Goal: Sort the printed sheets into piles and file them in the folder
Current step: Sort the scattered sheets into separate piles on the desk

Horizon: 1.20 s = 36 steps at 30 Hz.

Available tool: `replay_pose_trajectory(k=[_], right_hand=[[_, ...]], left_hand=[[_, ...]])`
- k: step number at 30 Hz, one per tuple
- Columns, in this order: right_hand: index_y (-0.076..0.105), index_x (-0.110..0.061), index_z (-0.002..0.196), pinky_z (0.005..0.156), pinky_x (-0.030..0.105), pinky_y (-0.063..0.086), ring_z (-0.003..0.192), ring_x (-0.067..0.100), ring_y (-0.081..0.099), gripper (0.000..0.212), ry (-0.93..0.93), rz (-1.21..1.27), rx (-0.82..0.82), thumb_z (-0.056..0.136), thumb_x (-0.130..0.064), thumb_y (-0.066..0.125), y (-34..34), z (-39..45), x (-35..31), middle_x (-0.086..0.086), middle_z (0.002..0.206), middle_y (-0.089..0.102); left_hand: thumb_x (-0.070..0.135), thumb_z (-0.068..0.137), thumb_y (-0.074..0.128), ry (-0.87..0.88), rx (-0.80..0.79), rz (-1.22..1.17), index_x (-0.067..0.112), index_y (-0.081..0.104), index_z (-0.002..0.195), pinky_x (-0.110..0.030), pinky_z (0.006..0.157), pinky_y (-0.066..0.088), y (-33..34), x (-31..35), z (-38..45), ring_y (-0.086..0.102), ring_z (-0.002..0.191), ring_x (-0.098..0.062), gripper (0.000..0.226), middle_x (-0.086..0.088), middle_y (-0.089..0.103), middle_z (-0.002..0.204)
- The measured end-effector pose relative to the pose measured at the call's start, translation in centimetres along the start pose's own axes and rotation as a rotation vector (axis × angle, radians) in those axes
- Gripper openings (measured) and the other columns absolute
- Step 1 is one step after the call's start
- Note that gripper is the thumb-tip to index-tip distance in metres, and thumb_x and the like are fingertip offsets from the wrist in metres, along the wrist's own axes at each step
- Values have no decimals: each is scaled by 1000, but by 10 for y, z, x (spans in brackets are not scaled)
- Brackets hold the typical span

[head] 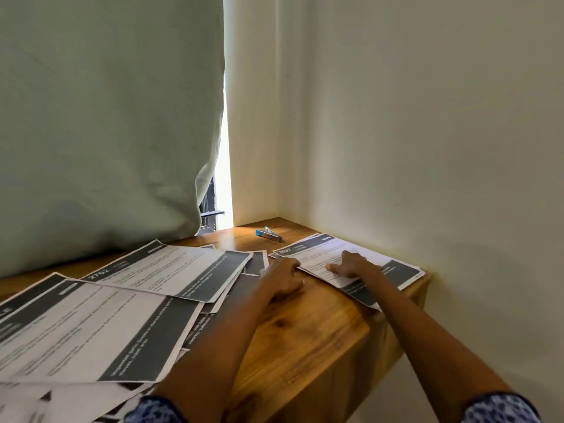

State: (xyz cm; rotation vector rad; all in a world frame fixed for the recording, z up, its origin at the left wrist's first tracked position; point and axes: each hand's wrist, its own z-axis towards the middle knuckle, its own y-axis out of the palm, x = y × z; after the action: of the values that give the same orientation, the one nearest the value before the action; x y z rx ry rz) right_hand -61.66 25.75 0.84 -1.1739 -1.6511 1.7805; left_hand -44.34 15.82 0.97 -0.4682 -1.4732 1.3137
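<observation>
Paper is what you are handling, and the head view, the only one, shows plenty of it. Loose printed sheets (100, 328) fan across the lower left of the frame, overlapping at odd angles, each white with a dark grey band top and bottom; one nearer the centre reads 2762 (164, 271). At centre right, a smaller pile (378, 270) sits by the wall, its top sheet reading 2937 and its near corner overhanging the edge of the wooden table (305, 331).

Your right hand (351, 265) lies flat on that pile, fingers spread and pressing down. Your left hand (283, 279) rests on the bare wood at the pile's left edge, fingers bent towards the paper; whether they pinch a sheet or only nudge the edge, I cannot tell.

Expect these sheets to be light, thin and limp. One will likely droop if lifted by a single corner, and smooth faces should slide over each other and over the varnished wood. I'd judge it best to pin with a flat palm, as you are doing, and lift by a long edge, thumb under and fingers on top. Square up the overhanging corner, since it could tip off.

Behind, in the upper middle of the table, lies a small metal stapler (270, 234) with a blue end. A pale green curtain (106, 117) hangs at upper left, matte and soft. No folder shows.
</observation>
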Motion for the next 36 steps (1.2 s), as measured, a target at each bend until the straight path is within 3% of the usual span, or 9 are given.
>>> replay_pose_trajectory(k=[5,9,13,18,20,23,25,30,36], right_hand=[[23,-13,146,110,62,9,141,31,23,71,-98,60,147,93,-57,40,-5,-22,-20,9,153,27],[43,-13,132,110,50,27,129,27,42,54,-297,211,194,91,-47,52,0,-44,-71,8,140,46],[55,-10,123,97,33,40,115,26,53,40,-474,324,252,89,-29,61,21,-75,-140,11,124,58],[64,-2,106,80,25,47,96,29,64,21,-782,482,151,87,-13,63,53,-133,-232,15,105,67],[67,-4,103,85,29,50,95,28,65,21,-905,518,57,84,-14,67,63,-163,-270,16,102,68],[57,-13,124,92,29,46,108,20,59,50,-1053,332,-282,80,-33,72,77,-209,-310,8,119,63],[45,-19,135,92,28,42,115,19,51,67,-1100,83,-383,79,-46,69,89,-230,-329,3,130,53],[46,-13,134,89,27,43,105,15,50,57,-1108,-2,-296,84,-30,68,98,-249,-349,8,128,54],[47,-13,134,91,28,45,113,20,54,57,-1095,-135,-234,85,-35,66,100,-274,-356,7,131,54]], left_hand=[[21,89,59,-67,108,-7,13,56,123,-29,93,47,-25,-23,-18,56,109,-19,35,-4,57,123],[23,91,57,-150,225,7,13,58,119,-29,94,44,-54,-56,-53,56,108,-19,30,-7,60,121],[23,90,58,-296,312,62,17,60,116,-31,94,45,-86,-101,-108,55,109,-19,27,-4,60,119],[15,85,60,-501,416,132,13,66,107,-31,91,45,-133,-169,-192,57,107,-24,23,-8,63,115],[14,85,60,-551,458,134,12,66,106,-30,87,44,-148,-189,-224,58,104,-24,22,-9,64,113],[18,88,60,-630,511,136,13,66,105,-26,79,41,-164,-211,-263,57,99,-20,18,-6,64,109],[15,88,60,-660,592,92,12,67,103,-25,77,41,-173,-226,-282,58,99,-20,17,-7,64,109],[17,92,56,-672,629,85,10,65,103,-28,80,44,-181,-251,-310,59,99,-20,16,-9,65,109],[19,92,57,-652,706,-46,10,64,108,-31,84,47,-179,-264,-317,60,104,-22,20,-10,65,114]])
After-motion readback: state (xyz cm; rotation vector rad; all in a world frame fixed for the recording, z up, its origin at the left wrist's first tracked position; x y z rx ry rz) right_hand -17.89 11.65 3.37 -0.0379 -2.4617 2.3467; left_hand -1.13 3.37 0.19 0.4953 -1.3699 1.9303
